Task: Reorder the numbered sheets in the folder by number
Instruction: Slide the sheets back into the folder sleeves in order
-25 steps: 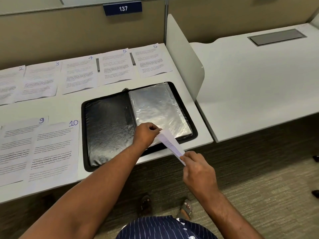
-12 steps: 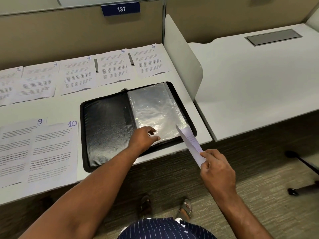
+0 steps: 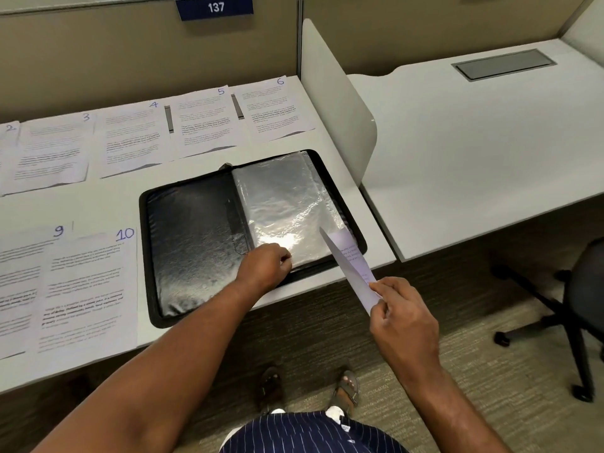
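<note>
A black zip folder (image 3: 192, 243) lies open on the white desk (image 3: 108, 204), with clear plastic sleeves (image 3: 281, 204) stacked on its right half. My left hand (image 3: 266, 264) pinches the near edge of the top sleeve, fingers curled. My right hand (image 3: 403, 317) pinches the near end of a printed sheet (image 3: 349, 263), held edge-on and tilted over the folder's near right corner; its number is hidden. Numbered sheets lie along the back of the desk: 2 (image 3: 8, 148), 3 (image 3: 52, 152), 4 (image 3: 130, 138), 5 (image 3: 204, 120), 6 (image 3: 274, 107). Sheets 9 (image 3: 19, 282) and 10 (image 3: 88, 289) lie near the front left.
A white divider panel (image 3: 333, 109) stands just right of the folder, separating a second white desk (image 3: 474, 142) with a grey cable hatch (image 3: 503, 64). An office chair (image 3: 575, 305) is at the right. A beige partition wall carries a "137" sign (image 3: 214, 7).
My right hand has drawn the sheet out to the right and clear of the sleeve. My left hand stayed at the sleeve's near edge.
</note>
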`<action>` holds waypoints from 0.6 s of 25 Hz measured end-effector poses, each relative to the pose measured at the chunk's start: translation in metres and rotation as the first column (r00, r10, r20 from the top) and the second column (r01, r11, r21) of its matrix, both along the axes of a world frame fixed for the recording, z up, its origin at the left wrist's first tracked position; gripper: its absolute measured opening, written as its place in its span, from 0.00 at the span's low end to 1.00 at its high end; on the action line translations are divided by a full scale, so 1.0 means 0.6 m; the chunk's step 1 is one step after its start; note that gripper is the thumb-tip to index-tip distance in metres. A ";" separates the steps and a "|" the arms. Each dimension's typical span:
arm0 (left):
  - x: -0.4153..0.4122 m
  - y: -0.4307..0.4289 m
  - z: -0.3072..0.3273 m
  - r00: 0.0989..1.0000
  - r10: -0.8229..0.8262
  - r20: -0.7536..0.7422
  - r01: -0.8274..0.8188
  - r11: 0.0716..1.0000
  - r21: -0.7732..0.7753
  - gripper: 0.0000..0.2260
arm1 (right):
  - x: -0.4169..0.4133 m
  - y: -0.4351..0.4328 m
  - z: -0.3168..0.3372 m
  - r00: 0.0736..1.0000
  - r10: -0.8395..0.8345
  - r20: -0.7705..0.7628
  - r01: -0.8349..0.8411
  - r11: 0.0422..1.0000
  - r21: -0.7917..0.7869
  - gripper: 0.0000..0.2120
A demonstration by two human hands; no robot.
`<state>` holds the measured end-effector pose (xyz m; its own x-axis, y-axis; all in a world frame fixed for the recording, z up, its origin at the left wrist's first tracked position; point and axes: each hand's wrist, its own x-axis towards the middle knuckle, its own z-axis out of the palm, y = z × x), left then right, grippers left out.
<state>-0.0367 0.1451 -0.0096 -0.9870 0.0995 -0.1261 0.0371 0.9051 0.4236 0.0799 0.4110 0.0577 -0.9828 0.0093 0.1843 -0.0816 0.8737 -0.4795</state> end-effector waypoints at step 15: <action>-0.028 -0.034 0.002 0.957 0.105 0.272 -0.210 0.896 0.391 0.04 | -0.001 -0.087 -0.025 0.951 0.287 -0.114 -0.282 0.957 0.063 0.16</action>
